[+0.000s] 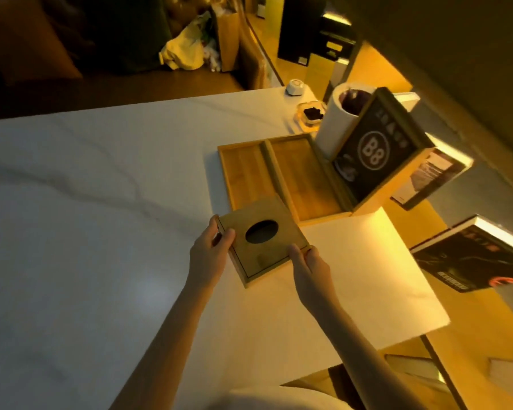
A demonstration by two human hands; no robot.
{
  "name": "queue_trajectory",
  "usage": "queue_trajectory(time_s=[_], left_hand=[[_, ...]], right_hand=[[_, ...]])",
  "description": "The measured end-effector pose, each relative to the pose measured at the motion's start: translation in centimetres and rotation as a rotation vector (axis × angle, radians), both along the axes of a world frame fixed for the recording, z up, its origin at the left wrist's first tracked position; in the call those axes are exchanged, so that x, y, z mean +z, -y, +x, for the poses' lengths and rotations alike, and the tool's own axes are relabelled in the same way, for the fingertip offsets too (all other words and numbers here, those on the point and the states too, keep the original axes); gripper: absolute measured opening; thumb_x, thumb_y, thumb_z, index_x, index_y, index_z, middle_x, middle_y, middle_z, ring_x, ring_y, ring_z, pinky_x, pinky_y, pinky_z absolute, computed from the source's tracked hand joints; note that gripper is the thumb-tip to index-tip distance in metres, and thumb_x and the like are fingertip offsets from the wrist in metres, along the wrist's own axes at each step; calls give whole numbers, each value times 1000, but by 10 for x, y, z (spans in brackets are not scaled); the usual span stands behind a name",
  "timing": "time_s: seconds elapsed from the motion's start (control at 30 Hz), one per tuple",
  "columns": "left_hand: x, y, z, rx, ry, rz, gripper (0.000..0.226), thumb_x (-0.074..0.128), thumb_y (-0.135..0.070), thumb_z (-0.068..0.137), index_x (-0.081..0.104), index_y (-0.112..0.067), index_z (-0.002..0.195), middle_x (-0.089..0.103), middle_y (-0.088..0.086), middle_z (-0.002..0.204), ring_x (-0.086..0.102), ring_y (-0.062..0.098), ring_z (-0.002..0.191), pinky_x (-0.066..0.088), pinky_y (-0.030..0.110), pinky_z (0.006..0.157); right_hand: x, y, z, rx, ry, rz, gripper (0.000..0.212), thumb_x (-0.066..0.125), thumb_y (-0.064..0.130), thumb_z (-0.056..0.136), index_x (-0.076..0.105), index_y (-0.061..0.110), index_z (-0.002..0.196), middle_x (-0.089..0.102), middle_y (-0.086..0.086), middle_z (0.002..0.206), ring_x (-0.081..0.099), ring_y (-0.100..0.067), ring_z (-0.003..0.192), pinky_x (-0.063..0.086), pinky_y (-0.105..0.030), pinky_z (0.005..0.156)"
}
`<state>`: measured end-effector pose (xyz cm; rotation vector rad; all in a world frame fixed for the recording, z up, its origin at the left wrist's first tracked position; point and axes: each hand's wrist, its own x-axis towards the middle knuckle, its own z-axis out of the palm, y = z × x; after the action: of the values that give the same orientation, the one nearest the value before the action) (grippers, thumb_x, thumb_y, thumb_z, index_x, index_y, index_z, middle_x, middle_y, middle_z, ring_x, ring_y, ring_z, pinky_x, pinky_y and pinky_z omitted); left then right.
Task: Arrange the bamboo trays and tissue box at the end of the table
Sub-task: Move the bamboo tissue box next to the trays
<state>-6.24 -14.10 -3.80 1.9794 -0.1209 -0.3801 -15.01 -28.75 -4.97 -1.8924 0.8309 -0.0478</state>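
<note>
Tissue box (264, 239) is held w/ both grips, left hand (209, 250) & right hand (310, 266), on bench (101, 232), just beside bamboo trays (279, 176).

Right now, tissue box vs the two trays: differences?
The tissue box is closed on top with an oval hole; the trays are open and shallow. The box is gripped by the left hand and the right hand; the trays lie untouched, side by side. The box is squarer, the trays longer. All look like bamboo.

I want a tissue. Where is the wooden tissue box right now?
In the head view, the tissue box sits mid-table, held between the left hand and right hand, just in front of the two bamboo trays.
</note>
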Motion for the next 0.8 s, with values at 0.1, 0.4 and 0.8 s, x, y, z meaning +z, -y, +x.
queue_trajectory(time_s=[0.1,0.4,0.8], left_hand=[[-8,39,-10,-60,18,-7,39,43,-26,91,43,-6,125,62,16,113,59,28,103,51,41,92],[-31,123,-44,-150,-46,-29,53,45,-24,91,27,-6,137,45,13,140,41,27,130,37,25,96],[-46,155,-76,-129,-111,-16,55,44,-20,91,19,-8,139,33,14,148,32,26,135,34,28,103]], right_hand=[[-4,32,-19,-60,-2,-10,34,40,42,92,49,10,99,55,-4,88,49,-17,78,40,-29,63],[-15,98,-70,-180,45,12,24,39,36,93,45,13,96,49,6,83,45,-12,77,39,-27,66],[-31,132,-92,-179,19,87,18,40,32,93,45,15,96,51,1,96,47,-16,88,37,-30,78]])
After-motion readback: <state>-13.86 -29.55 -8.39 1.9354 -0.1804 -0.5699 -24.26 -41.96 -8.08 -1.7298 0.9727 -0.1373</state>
